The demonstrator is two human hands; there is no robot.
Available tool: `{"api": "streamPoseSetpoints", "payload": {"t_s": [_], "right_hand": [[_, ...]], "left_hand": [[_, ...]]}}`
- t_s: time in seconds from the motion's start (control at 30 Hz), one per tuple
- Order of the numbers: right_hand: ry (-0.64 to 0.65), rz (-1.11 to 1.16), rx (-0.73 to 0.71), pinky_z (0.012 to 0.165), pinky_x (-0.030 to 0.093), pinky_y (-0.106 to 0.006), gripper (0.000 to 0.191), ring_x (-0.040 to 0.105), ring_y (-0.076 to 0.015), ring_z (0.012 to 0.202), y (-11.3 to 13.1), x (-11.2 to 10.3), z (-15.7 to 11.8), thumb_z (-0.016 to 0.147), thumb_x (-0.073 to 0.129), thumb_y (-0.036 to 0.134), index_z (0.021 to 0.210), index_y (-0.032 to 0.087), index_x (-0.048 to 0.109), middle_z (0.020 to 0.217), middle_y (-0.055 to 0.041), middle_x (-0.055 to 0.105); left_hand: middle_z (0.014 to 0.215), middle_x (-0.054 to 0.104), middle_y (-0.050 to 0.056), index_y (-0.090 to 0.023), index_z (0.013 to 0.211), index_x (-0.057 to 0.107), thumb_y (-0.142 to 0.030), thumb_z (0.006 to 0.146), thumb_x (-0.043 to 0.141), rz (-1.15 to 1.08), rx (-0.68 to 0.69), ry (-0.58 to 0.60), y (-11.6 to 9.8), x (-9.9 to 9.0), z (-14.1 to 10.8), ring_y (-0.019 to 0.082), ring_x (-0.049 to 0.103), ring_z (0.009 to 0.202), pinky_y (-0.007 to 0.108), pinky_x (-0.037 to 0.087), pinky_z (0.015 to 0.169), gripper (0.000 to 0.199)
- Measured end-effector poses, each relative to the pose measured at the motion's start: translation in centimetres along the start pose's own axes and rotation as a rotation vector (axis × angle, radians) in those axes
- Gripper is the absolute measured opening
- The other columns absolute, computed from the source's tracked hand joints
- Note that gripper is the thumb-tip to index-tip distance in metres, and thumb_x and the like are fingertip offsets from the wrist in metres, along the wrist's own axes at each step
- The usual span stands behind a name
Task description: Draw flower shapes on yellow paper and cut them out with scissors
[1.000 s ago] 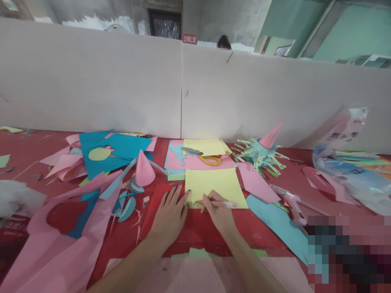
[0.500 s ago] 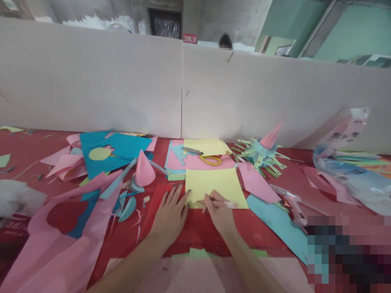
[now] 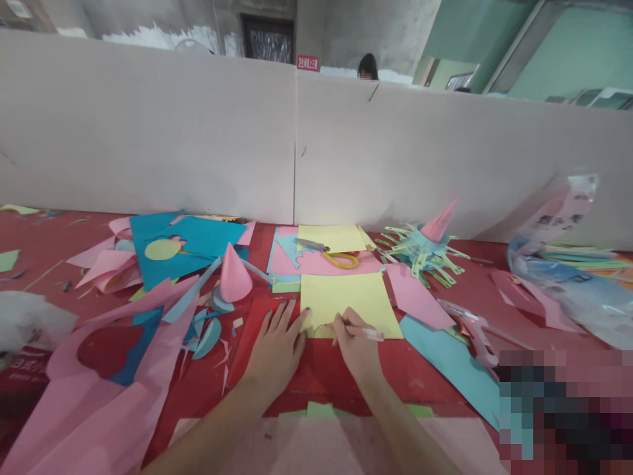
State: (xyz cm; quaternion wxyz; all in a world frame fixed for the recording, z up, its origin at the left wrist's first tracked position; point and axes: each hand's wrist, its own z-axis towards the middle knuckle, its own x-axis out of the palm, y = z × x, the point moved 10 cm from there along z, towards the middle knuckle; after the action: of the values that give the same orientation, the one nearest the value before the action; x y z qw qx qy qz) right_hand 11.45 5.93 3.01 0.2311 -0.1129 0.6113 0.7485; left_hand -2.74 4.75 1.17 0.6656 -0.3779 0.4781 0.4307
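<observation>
From where I stand, the yellow sheet (image 3: 351,297) lies flat on the table (image 3: 475,284), within reach of both hands. The left hand (image 3: 277,340) is spread, gripping nothing, index finger at the sheet's left edge; its position is unchanged over the last 1 second. The right hand (image 3: 353,340) grips the pen (image 3: 373,334), whose rear end has dropped slightly. 1 curved line (image 3: 320,326) shows beside its fingers; marking appears to be in progress.

It's a craft workshop, and a rough-finished one: cut paper scraps (image 3: 207,339) all over the red bench (image 3: 475,284), a yellow sheet (image 3: 351,293) mid-frame, a glue gun (image 3: 479,338) lower right, and up top, beyond the white partition (image 3: 148,132), bare grey wall (image 3: 343,33) with patchy white paint!
</observation>
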Motion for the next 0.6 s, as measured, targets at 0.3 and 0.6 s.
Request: {"api": "streamPoseSetpoints", "payload": {"t_s": [0.3, 0.6], "right_hand": [[0.159, 0.074, -0.023, 0.055, 0.040, -0.019, 0.033, 0.058, -0.0123, 0.053, 0.2, 1.3, -0.2, 0.084, 0.043, 0.037, 0.055, 0.021, 0.041, 0.048, 0.0025, 0.055], [0.152, 0.046, -0.023, 0.052, 0.038, -0.019, 0.033, 0.054, -0.0113, 0.048, 0.0, 1.5, -0.1, 0.084, 0.042, 0.037, 0.055, 0.021, 0.039, 0.046, 0.0034, 0.054]], "left_hand": [[0.137, 0.036, 0.004, -0.028, 0.130, 0.035, -0.023, 0.086, 0.033, -0.021, 0.004, -0.022, 0.0, 0.0, -0.1, 0.023, 0.029, 0.126, 0.045, 0.029, 0.100, 0.044], [0.137, 0.037, 0.004, -0.029, 0.129, 0.035, -0.023, 0.085, 0.033, -0.012, -0.001, -0.016, 0.1, 0.0, 0.0, 0.023, 0.031, 0.126, 0.045, 0.029, 0.100, 0.044]]}}
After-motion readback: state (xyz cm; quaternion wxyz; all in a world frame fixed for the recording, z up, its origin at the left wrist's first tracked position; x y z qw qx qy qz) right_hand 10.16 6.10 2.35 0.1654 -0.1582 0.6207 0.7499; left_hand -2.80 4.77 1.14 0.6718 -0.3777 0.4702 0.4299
